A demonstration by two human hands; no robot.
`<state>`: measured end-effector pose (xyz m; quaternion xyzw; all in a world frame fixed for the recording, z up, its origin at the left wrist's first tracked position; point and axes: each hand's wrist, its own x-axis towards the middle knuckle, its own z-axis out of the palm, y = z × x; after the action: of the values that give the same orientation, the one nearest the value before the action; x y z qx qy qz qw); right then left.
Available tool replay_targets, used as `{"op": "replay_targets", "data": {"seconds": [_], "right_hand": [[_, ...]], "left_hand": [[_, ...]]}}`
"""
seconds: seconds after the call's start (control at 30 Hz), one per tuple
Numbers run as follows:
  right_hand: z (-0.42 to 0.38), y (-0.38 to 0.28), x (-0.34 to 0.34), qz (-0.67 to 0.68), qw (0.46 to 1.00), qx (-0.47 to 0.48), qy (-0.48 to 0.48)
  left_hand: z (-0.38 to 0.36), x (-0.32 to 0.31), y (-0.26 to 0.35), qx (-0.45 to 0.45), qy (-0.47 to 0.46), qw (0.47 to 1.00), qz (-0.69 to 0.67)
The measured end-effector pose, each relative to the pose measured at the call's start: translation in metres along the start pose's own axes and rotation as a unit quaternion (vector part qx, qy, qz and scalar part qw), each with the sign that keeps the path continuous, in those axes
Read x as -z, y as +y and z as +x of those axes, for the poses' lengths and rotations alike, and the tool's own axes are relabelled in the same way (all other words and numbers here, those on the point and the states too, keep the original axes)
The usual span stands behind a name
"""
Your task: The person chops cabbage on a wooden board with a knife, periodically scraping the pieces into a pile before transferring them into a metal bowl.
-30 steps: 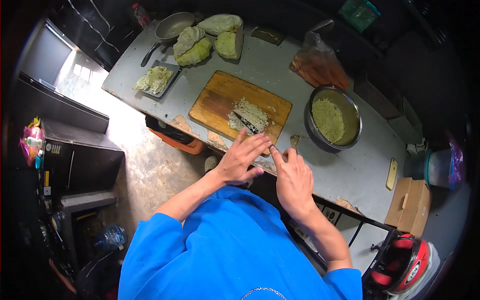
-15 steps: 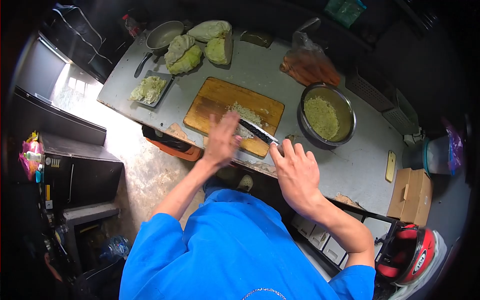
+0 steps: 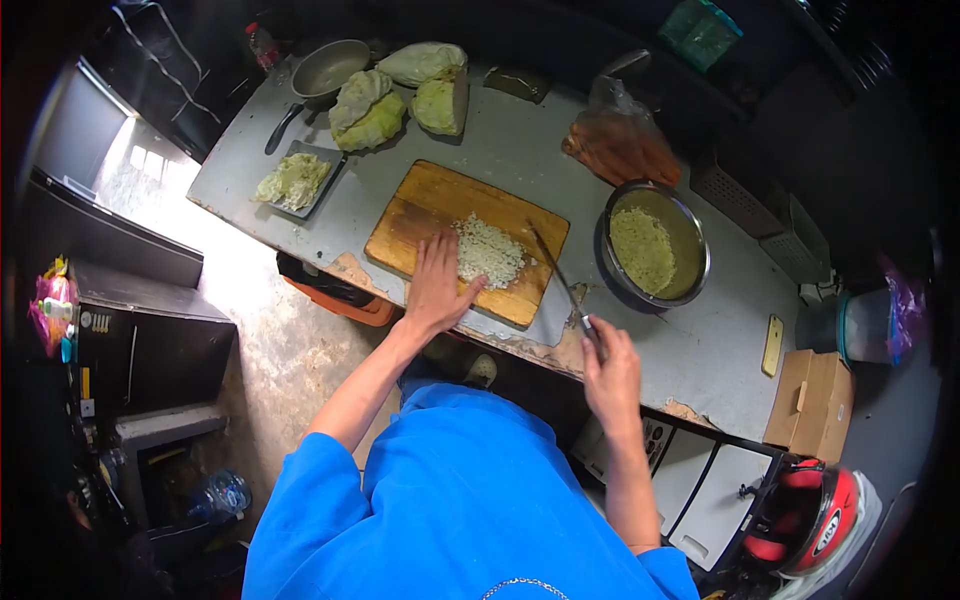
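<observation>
My left hand [image 3: 437, 289] lies with spread fingers on the wooden board [image 3: 420, 200], against the left side of a pile of finely chopped pale vegetable [image 3: 490, 252]. In my right hand [image 3: 611, 368] is the handle of a long knife [image 3: 558, 272]; its blade points up and left over the board's right part, to the right of the pile. A metal bowl [image 3: 705, 262] holding more chopped green vegetable stands right of the board.
Cabbages [image 3: 368, 118] and a pan [image 3: 330, 70] sit at the back left, near a cleaver [image 3: 325, 187] bearing chopped leaves. Bagged carrots [image 3: 625, 145] lie behind the bowl. A phone [image 3: 772, 346], a cardboard box [image 3: 812, 405] and a red helmet [image 3: 835, 515] are at right.
The knife has swung from beside the pile to the right, its blade now pointing up-left. My right hand has moved right and down. My left hand rests on the board, and the pile looks more gathered.
</observation>
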<state>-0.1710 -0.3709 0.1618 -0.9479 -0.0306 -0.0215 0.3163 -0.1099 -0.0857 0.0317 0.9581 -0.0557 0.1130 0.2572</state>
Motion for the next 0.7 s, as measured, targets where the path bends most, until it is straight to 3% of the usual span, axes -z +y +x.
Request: {"op": "replay_targets", "data": {"seconds": [0.17, 0.3, 0.4, 0.47, 0.57, 0.7], "right_hand": [[-0.026, -0.003, -0.045, 0.11, 0.993, -0.044, -0.009], [-0.029, -0.003, -0.047, 0.113, 0.99, -0.081, 0.032], [-0.029, 0.005, -0.054, 0.087, 0.991, -0.079, 0.066], [-0.031, 0.004, -0.055, 0.082, 0.99, -0.085, 0.072], [-0.038, -0.006, -0.052, 0.096, 0.991, -0.077, 0.047], [-0.045, -0.009, -0.063, 0.134, 0.977, -0.127, 0.106]], "left_hand": [[0.027, -0.002, 0.001, -0.068, -0.03, 0.996, -0.046], [0.061, 0.001, -0.012, -0.045, -0.019, 0.998, -0.046], [0.069, 0.001, -0.009, -0.104, -0.1, 0.99, -0.006], [0.069, 0.006, -0.008, -0.171, -0.143, 0.971, -0.083], [0.074, 0.01, -0.024, -0.121, -0.112, 0.971, -0.172], [0.074, 0.012, -0.031, -0.137, -0.126, 0.975, -0.122]]}}
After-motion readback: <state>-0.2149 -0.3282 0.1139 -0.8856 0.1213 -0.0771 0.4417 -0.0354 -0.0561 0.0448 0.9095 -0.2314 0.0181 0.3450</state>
